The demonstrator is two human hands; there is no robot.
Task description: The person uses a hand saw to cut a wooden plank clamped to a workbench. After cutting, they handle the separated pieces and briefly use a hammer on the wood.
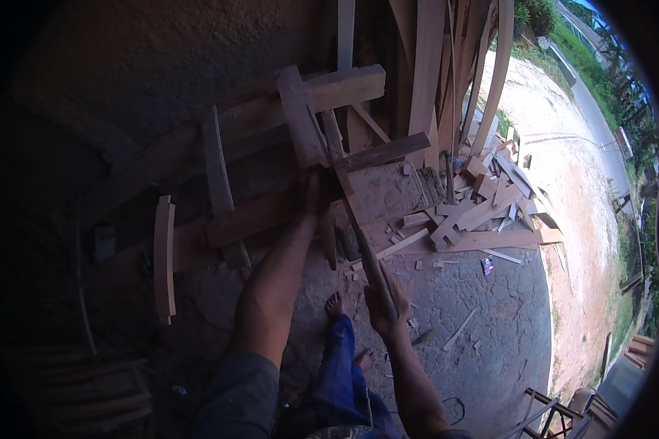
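My right hand (385, 306) is closed around the lower end of a long, narrow strip (370, 252). The strip slants up and away toward the timber bench; it looks like wood, but shadow keeps its exact kind unclear. My left hand (314, 189) reaches to the bench top, against the near end of a pale upright-lying board (299, 121), close to the strip's far end. Deep shade hides its fingers. Just right of it, a short dark board (386, 151) lies across a rough, worn block (392, 192).
Offcuts (483, 201) are heaped right of the bench, beside tall planks (426, 80) leaning upright. A thick beam (344, 86) crosses the back. Two narrow pieces (165, 260) stick out at left. Scraps litter the cracked floor (483, 314) near my bare feet (334, 304).
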